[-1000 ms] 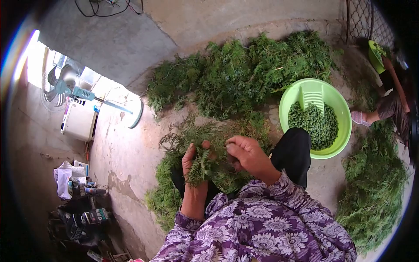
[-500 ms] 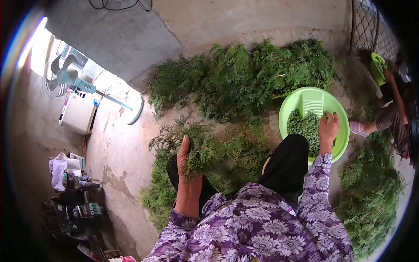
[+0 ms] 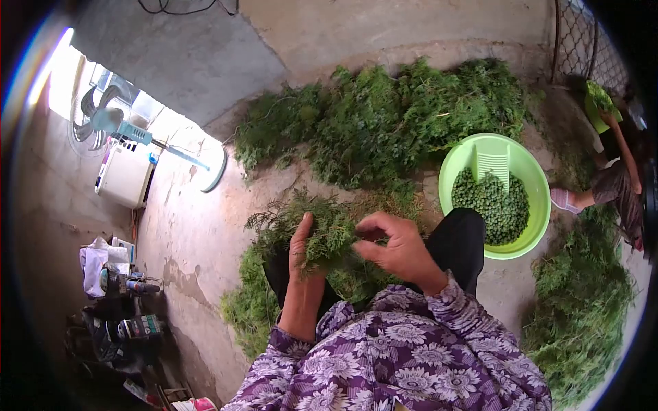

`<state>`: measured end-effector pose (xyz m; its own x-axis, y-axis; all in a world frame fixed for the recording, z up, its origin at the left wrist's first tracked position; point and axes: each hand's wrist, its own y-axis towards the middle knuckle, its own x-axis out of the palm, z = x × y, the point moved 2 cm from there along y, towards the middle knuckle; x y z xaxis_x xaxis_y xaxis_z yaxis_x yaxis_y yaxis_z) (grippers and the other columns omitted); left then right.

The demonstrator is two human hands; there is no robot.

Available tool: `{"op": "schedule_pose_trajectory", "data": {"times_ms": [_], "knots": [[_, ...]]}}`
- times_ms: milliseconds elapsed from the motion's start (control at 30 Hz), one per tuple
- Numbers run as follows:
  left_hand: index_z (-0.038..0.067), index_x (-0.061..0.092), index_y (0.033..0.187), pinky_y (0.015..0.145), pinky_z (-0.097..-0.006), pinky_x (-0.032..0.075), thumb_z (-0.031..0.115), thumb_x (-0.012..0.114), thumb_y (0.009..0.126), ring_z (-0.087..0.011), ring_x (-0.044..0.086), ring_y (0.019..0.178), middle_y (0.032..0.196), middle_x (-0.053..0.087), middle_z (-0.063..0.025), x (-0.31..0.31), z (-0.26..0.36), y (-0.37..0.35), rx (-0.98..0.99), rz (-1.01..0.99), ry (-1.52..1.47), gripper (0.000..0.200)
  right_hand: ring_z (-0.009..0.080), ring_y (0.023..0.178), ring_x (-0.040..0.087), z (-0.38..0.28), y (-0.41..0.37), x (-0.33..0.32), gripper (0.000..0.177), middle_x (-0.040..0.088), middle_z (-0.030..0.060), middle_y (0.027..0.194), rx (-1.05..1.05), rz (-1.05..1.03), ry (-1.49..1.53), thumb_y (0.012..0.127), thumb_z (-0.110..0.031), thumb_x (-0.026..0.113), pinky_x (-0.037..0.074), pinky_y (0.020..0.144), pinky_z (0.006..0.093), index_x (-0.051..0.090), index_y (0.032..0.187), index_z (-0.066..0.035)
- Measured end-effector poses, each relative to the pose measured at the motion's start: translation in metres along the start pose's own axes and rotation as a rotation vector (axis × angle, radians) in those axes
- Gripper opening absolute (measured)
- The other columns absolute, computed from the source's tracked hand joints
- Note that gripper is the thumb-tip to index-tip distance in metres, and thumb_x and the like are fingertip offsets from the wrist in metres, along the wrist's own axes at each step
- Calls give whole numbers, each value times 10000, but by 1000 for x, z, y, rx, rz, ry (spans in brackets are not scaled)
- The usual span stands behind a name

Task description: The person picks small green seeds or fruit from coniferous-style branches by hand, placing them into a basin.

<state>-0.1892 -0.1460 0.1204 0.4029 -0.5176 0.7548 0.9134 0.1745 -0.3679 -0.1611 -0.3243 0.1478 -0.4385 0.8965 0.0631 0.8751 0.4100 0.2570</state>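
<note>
My left hand point(image 3: 299, 257) is closed round a leafy evergreen sprig point(image 3: 332, 240), thumb upward, over my lap. Just to the right of the sprig is my right hand point(image 3: 403, 252), its thumb and forefinger curved and apart at the foliage. No item shows between those fingertips. To the right of my knee sits a light green plastic basin point(image 3: 541, 205) with a ribbed washboard section. Many small round green berry-like pods point(image 3: 499, 212) lie in it. More cut evergreen foliage point(image 3: 360, 277) lies beneath my hands, partly hidden by them.
A long heap of evergreen branches point(image 3: 404, 123) lies along the wall, with another pile point(image 3: 582, 308) at right. At far right a person point(image 3: 620, 178) has a hand at a green container point(image 3: 596, 106). A standing fan point(image 3: 110, 122) and a white box point(image 3: 125, 177) are at left.
My right hand has left the basin and moved left to the sprig. The left hand still holds the sprig, slightly further right. At far right, the other person's green container has shifted.
</note>
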Motion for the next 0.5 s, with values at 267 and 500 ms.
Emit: {"op": "schedule_pose_trajectory", "data": {"times_ms": [267, 500], "knots": [[13, 536, 959, 729, -376, 488, 196, 507, 826, -252, 589, 793, 911, 596, -125, -2, -7, -1, 27, 32, 36, 228, 133, 624, 547, 5, 2, 8, 221, 565, 113, 701, -89, -45, -213, 688, -143, 651, 433, 563, 286, 541, 809, 5], [49, 552, 880, 621, -327, 488, 219, 556, 810, -197, 581, 709, 821, 595, -63, 2, -6, -3, 28, 57, 118, 184, 78, 546, 487, 8, -12, 19, 148, 537, 2, 622, 347, -397, 212, 736, -148, 555, 395, 505, 204, 555, 747, -1]]}}
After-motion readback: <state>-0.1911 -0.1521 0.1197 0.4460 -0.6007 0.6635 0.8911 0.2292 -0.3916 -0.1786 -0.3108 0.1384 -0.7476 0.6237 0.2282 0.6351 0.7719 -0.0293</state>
